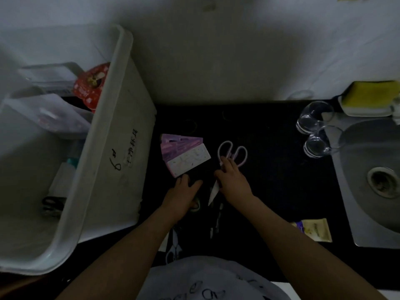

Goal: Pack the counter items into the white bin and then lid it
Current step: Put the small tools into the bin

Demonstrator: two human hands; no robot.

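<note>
while gripping scissors [232,153], right hand [232,180] low

A black surface [270,148] is seen running from the large white plastic bin [121,135], set on its left end, to a steel sink [357,191] let into its right end. Just right of the bin, a fan of flat purple and white packets [186,154] is laid. Further right of the bin, pink-handled scissors [232,151] lie. Two clear glass cups [313,131] are placed well right of the bin, beside the sink, and a beige sachet [313,230] is seen below them.
</note>
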